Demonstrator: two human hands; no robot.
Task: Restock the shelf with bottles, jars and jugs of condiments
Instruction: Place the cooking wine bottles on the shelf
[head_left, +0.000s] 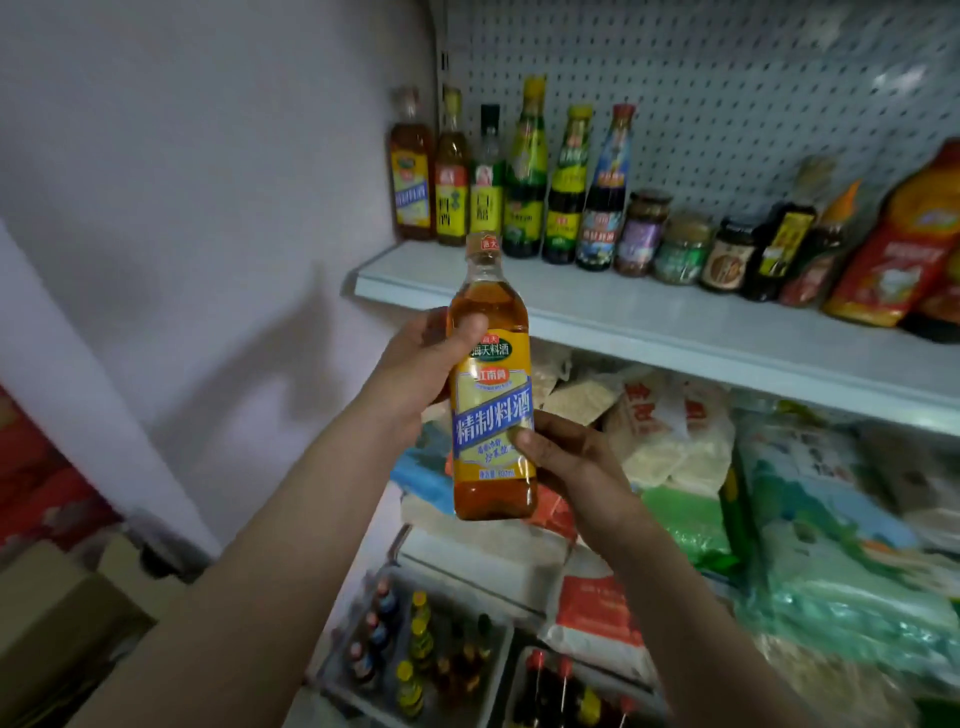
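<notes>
Below shelf (649, 317) edge, mid-frame: amber bottle (491, 395) upright, held in air by both hands. Left hand (415, 364) wraps shoulder, thumb on front, fingers hidden behind. Right hand (566, 457) grips lower label, fingertips hidden behind bottle. Shelf row of bottles (519, 176) and jars (675, 241); rightmost red jug (904, 244) cut off. Crates (415, 654) below blurred.

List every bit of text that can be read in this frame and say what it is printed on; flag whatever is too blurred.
"海天料酒": green badge on the held bottle, gripped by the left hand and right hand.
"精制料酒": blue band on the same label.
"海天": red tag at its cap, barely legible.
Red band and small print low on that label: too blurred.
Labels on the shelf bottles and jars: too blurred.
Print on the bags below: unreadable.
</notes>
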